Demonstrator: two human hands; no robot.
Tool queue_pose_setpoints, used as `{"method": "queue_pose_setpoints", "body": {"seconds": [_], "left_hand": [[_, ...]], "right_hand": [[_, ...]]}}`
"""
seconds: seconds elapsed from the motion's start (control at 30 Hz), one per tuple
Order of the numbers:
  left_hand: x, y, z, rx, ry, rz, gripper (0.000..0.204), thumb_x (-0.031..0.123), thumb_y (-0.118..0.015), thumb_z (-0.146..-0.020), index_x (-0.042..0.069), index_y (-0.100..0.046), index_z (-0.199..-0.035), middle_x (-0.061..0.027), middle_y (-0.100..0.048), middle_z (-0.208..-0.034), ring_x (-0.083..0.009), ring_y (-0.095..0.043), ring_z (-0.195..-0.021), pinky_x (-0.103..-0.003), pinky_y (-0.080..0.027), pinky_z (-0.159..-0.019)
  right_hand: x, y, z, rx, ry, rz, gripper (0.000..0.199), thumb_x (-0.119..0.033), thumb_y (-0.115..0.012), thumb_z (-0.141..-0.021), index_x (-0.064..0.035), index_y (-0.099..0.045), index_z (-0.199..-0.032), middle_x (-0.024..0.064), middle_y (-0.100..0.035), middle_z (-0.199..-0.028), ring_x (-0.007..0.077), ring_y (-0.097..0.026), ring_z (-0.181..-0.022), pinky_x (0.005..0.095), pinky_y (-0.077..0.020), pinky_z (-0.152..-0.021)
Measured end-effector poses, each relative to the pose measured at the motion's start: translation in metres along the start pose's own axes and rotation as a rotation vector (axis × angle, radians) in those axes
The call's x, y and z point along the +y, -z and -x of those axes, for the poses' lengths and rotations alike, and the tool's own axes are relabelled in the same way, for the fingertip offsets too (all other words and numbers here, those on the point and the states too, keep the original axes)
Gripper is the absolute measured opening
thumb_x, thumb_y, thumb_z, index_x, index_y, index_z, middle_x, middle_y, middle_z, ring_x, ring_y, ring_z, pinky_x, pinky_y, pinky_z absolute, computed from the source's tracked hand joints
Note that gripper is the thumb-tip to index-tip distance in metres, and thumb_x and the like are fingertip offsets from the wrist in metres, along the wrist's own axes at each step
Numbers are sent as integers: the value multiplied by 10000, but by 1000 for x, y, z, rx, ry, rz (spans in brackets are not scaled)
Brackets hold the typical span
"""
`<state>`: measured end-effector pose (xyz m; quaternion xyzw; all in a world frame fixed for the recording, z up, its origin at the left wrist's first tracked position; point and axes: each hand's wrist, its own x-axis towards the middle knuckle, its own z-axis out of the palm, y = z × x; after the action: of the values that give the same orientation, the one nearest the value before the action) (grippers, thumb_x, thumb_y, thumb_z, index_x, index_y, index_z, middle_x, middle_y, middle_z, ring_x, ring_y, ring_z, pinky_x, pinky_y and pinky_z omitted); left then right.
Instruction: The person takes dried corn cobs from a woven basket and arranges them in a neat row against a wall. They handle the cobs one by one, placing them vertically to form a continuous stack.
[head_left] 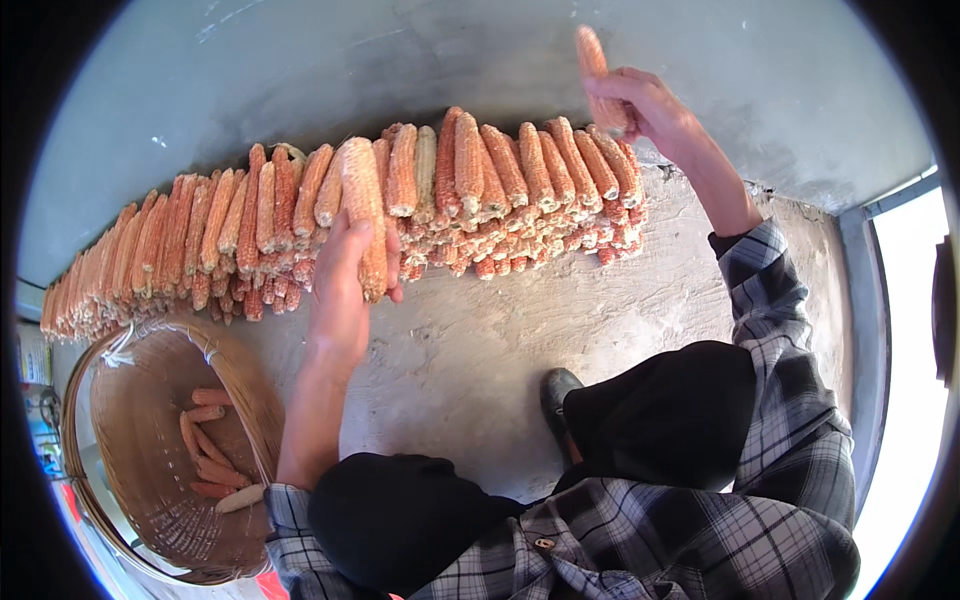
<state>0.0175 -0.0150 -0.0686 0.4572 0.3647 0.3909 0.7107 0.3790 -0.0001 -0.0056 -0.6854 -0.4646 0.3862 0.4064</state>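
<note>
My left hand (345,275) is closed around a pale orange corncob (365,205), held upright in front of the stack. Farther off to the right, my right hand (640,100) grips a second, reddish corncob (591,55) by its lower part, above the stack's right end. A long stack of corncobs (468,165) lies against the wall, the cobs side by side in several layers with their ends toward me. Most are orange to red, and a few are paler. Part of the stack is hidden behind my left hand and its cob.
At the lower left stands a woven basket (255,400) with several loose corncobs (210,460) at its bottom. The grey wall (480,60) rises behind the stack. Rough concrete floor (450,370) lies between the stack and my legs. A bright doorway (910,330) is at the right.
</note>
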Motion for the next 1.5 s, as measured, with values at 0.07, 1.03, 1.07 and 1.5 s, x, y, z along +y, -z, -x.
{"method": "queue_pose_setpoints", "body": {"seconds": [0.07,1.03,1.07,1.5], "left_hand": [[4,-4,-14,-94,-7,-155,384,243,-425,-927,29,-441,-1246,-43,-541,-912,-104,-502,-680,-281,-435,-575],[-36,-188,-147,-529,358,-298,644,307,-540,-919,-56,-231,-1352,-183,-363,-1232,-242,-564,-947,-412,-574,-777],[-36,-192,-145,-517,351,-320,696,327,-547,-918,-60,-190,-1374,-196,-357,-1263,-244,-568,-952,-405,-576,-772],[-43,-195,-130,-554,-336,-1254,752,385,-670,-805,-32,-383,-1361,-203,-436,-1313,-312,-486,-1179,-425,-433,-981]], "right_hand": [[13,0,11,68,-15,185,462,-370,-706,-784,11,-583,-1014,62,-575,-696,84,-494,-510,226,-367,-394],[108,41,14,346,-137,247,588,-477,-632,-774,-9,-557,-1121,172,-658,-891,237,-626,-830,340,-497,-734],[115,41,15,340,-121,251,586,-483,-631,-776,-8,-562,-1113,168,-659,-886,235,-627,-829,338,-495,-737],[127,40,23,314,-85,95,606,-526,-607,-842,12,-616,-1121,144,-661,-891,195,-623,-834,311,-493,-741]]}}
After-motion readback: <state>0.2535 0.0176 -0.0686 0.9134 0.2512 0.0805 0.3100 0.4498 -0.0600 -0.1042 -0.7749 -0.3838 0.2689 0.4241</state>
